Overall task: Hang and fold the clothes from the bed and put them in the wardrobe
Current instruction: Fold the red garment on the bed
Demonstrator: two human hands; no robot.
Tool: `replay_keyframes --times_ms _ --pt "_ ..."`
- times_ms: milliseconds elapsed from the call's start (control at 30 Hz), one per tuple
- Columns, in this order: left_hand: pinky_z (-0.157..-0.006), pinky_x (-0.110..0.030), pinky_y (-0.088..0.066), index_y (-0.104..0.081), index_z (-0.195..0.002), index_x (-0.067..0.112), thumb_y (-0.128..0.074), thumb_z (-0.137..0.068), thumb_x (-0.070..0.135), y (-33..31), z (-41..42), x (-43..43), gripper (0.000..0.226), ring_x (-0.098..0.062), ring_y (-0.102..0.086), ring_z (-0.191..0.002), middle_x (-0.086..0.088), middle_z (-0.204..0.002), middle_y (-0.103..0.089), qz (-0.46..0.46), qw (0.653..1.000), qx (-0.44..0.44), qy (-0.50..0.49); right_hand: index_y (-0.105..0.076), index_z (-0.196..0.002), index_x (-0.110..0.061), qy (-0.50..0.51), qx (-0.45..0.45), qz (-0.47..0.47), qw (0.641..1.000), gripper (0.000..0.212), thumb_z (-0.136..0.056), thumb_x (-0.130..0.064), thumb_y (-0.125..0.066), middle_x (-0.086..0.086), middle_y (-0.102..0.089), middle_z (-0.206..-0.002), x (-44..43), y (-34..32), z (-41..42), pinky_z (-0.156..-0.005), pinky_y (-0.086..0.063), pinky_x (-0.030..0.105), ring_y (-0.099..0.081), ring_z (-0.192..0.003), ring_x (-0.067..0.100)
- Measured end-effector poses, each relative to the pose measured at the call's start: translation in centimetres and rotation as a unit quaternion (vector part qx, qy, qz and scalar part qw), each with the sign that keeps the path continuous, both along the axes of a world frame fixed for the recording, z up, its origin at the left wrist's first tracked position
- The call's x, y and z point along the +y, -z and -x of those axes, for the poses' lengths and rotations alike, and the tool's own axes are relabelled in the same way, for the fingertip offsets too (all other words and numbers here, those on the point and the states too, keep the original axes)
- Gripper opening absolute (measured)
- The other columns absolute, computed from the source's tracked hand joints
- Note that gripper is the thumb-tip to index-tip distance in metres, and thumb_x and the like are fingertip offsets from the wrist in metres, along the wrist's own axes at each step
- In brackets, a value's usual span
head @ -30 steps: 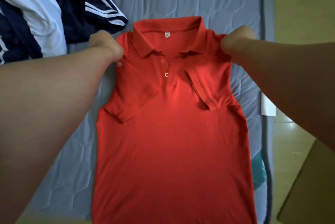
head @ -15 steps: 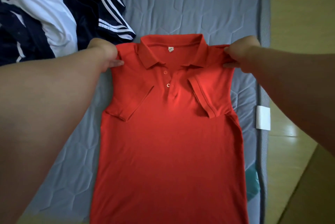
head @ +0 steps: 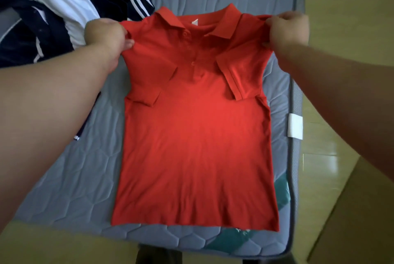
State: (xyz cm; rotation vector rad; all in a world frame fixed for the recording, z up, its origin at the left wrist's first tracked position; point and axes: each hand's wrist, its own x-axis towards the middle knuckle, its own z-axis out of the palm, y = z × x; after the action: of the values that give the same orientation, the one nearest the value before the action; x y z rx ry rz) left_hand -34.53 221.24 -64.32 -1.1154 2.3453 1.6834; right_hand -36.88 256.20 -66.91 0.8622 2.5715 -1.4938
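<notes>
A red polo shirt (head: 196, 140) lies front up on the grey quilted mattress (head: 70, 178), both short sleeves folded in over the chest. My left hand (head: 105, 36) pinches the shirt's left shoulder. My right hand (head: 286, 30) pinches the right shoulder. The collar end is raised off the mattress between my hands while the hem still rests near the mattress's front edge.
A heap of dark navy and white clothes (head: 57, 11) with white stripes lies at the back left of the mattress. A white label (head: 295, 126) hangs on the mattress's right side. Something teal (head: 282, 191) shows under the shirt's lower right. Yellowish floor lies right and in front.
Both hands kept their grip on the shoulders and lifted the collar end off the mattress, drawing the shirt towards me. The hem now shows near the front edge.
</notes>
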Motion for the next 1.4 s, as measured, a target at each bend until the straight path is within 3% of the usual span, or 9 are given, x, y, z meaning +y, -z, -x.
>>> replay_keyframes --times_ms 167,367,467,600,767,900,1067,1267,1400 --pt "-0.064 -0.03 -0.059 -0.061 -0.081 0.012 -0.07 -0.091 0.025 0.4 -9.2 0.6 0.018 -0.019 -0.067 -0.057 -0.006 -0.073 -0.068 -0.105 0.984 0.062 -0.13 -0.068 -0.075 -0.011 -0.027 0.024 -0.04 0.999 0.023 -0.08 -0.027 -0.053 0.003 -0.056 -0.062 0.0 0.5 -11.3 -0.065 -0.047 0.039 -0.052 -0.069 0.015" --pt "-0.064 -0.033 -0.055 -0.061 -0.061 0.014 -0.081 -0.082 0.026 5.8 -23.5 -0.8 0.031 -0.002 -0.059 -0.044 0.01 -0.045 -0.06 -0.004 0.988 -0.057 -0.146 -0.066 -0.08 -0.007 -0.117 -0.012 -0.104 0.988 0.029 -0.082 -0.026 -0.045 0.009 -0.062 -0.073 1.3 3.2 -26.6 -0.065 -0.036 0.031 -0.051 -0.069 0.015" --pt "-0.055 -0.025 -0.047 -0.074 -0.077 0.007 -0.08 -0.082 0.036 8.8 -30.4 -1.4 0.03 -0.011 -0.068 -0.062 0.005 -0.053 -0.065 0.141 0.976 -0.162 0.03 -0.065 -0.083 -0.004 -0.249 -0.054 -0.145 0.956 0.019 -0.087 -0.017 -0.051 0.017 -0.066 -0.085 2.2 5.2 -31.8 -0.074 -0.043 0.038 -0.06 -0.081 0.034" --pt "-0.088 -0.028 -0.045 -0.077 -0.088 0.009 -0.084 -0.08 0.026 10.3 -35.3 -1.4 0.02 -0.026 -0.067 -0.101 -0.009 -0.104 -0.073 0.203 0.93 -0.178 0.248 -0.063 -0.102 -0.003 -0.411 -0.162 -0.193 0.876 0.017 -0.089 -0.013 -0.058 0.017 -0.061 -0.105 2.3 6.9 -35.1 -0.087 -0.046 0.042 -0.057 -0.105 0.037" --pt "-0.108 -0.046 -0.034 -0.067 -0.122 0.028 -0.078 -0.071 0.041 8.8 -35.7 -0.4 0.054 -0.029 -0.044 -0.133 0.001 -0.137 -0.058 0.438 0.784 -0.133 0.419 -0.04 -0.139 -0.021 -0.472 -0.175 -0.381 0.775 0.069 -0.081 -0.05 -0.062 0.005 -0.054 -0.133 -0.7 6.1 -35.3 -0.111 -0.025 0.061 -0.046 -0.129 0.032" --pt "-0.107 -0.043 -0.037 -0.045 -0.146 0.021 -0.076 -0.078 0.042 8.6 -33.8 2.2 0.077 -0.029 -0.045 -0.132 -0.004 -0.143 -0.053 0.402 0.754 -0.147 0.498 -0.02 -0.155 -0.021 -0.487 -0.177 -0.345 0.783 0.093 -0.081 -0.052 -0.066 0.002 -0.039 -0.149 -3.2 6.5 -34.4 -0.115 -0.02 0.061 -0.035 -0.139 0.028" --pt "-0.092 -0.044 -0.046 -0.054 -0.121 0.016 -0.071 -0.082 0.025 9.4 -32.5 3.7 0.044 -0.036 -0.058 -0.113 -0.013 -0.119 -0.064 0.376 0.747 -0.141 0.53 -0.05 -0.124 -0.012 -0.49 -0.103 -0.287 0.817 0.049 -0.08 -0.026 -0.067 0.013 -0.056 -0.12 -3.8 7.6 -33.4 -0.094 -0.043 0.047 -0.051 -0.115 0.037" --pt "-0.071 -0.04 -0.044 -0.057 -0.094 0.017 -0.065 -0.071 0.008 8.6 -37.1 3.3 0.025 -0.031 -0.061 -0.086 -0.006 -0.089 -0.058 0.434 0.624 -0.02 0.649 -0.056 -0.114 -0.014 -0.593 -0.058 -0.302 0.745 0.033 -0.083 -0.023 -0.065 0.01 -0.056 -0.108 -2.4 8.1 -37.5 -0.082 -0.047 0.044 -0.055 -0.104 0.035" --pt "-0.069 -0.039 -0.044 -0.057 -0.095 0.018 -0.062 -0.072 0.003 9.2 -40.1 3.2 0.028 -0.027 -0.06 -0.085 -0.003 -0.09 -0.056 0.438 0.611 -0.022 0.659 -0.05 -0.122 -0.021 -0.618 -0.082 -0.348 0.7 0.038 -0.086 -0.023 -0.061 0.006 -0.053 -0.115 -2.6 8.4 -39.6 -0.085 -0.044 0.041 -0.053 -0.108 0.031"
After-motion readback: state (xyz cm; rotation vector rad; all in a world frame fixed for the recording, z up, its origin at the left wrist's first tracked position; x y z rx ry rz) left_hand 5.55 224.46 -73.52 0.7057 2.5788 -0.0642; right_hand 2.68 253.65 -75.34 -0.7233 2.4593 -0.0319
